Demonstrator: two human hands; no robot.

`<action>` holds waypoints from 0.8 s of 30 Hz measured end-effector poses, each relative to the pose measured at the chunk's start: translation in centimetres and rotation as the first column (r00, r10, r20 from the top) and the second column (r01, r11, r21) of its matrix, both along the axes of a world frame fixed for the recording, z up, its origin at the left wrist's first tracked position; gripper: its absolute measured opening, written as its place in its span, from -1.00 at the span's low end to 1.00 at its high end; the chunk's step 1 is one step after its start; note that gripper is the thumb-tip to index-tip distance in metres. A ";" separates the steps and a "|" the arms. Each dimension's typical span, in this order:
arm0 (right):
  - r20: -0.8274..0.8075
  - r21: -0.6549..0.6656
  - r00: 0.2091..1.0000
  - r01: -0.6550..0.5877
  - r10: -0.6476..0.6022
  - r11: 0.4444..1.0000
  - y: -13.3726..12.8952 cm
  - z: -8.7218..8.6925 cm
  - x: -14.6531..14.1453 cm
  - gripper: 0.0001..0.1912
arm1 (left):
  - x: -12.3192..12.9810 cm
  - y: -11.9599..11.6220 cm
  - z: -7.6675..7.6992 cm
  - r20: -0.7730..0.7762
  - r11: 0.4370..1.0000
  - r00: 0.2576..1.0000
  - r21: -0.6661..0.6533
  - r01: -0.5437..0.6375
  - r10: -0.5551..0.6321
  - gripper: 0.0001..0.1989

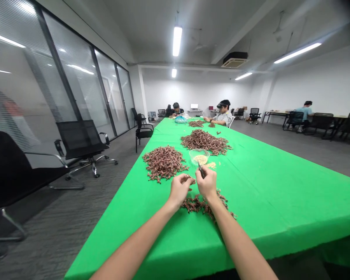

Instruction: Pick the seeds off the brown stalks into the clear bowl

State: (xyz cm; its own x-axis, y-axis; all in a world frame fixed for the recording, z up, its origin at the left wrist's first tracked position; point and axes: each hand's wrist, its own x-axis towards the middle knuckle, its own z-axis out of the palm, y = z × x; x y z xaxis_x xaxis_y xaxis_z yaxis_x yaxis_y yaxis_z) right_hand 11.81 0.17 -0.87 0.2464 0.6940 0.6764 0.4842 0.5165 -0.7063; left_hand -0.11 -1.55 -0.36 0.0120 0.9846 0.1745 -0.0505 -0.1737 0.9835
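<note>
My left hand [179,189] is closed in a pinch on a small brown dried piece [190,189], mostly covered by the fingers. Close beside it, my right hand [207,182] grips a dark, pointed tool that looks like tweezers [202,171], its tip pointing up and away. Just beyond the hands stands a clear plastic bowl [191,156] with pale yellow bits [201,159] in it. More pale crumbs [211,165] lie on the cloth at its right. Under my wrists is a loose scatter of brown pieces [194,204].
A large brown heap [165,163] lies left of the bowl, another [205,141] behind it. Green cloth [280,190] covers the long table. Farther down are smaller heaps, a blue bag [180,119] and two seated people. Black chairs [81,142] stand at the left.
</note>
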 end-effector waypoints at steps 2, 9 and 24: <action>0.000 -0.001 1.000 -0.004 0.004 1.000 0.0 0.1 0.0 -0.71 | -0.1 -0.1 0.1 0.046 0.999 0.999 -0.022 0.025 -0.024 -0.81; 0.009 0.005 1.000 0.002 -0.002 1.000 0.1 0.0 0.1 -0.73 | -0.5 -0.3 0.0 0.278 0.977 0.956 -0.158 0.144 -0.095 -0.82; 0.285 0.030 0.958 0.025 -0.032 0.999 0.1 1.5 4.1 -0.75 | -2.8 3.3 -0.2 0.076 0.924 0.968 0.286 -0.252 0.240 -0.65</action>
State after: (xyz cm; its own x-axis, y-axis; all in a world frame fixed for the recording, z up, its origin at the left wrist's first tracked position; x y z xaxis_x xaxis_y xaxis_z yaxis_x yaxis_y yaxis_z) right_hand 15.88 0.26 0.67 0.0600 0.6708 0.7392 0.6783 0.5159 -0.5232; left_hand -2.86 1.79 -0.56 -0.2363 0.8614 0.4496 -0.0063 -0.4640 0.8858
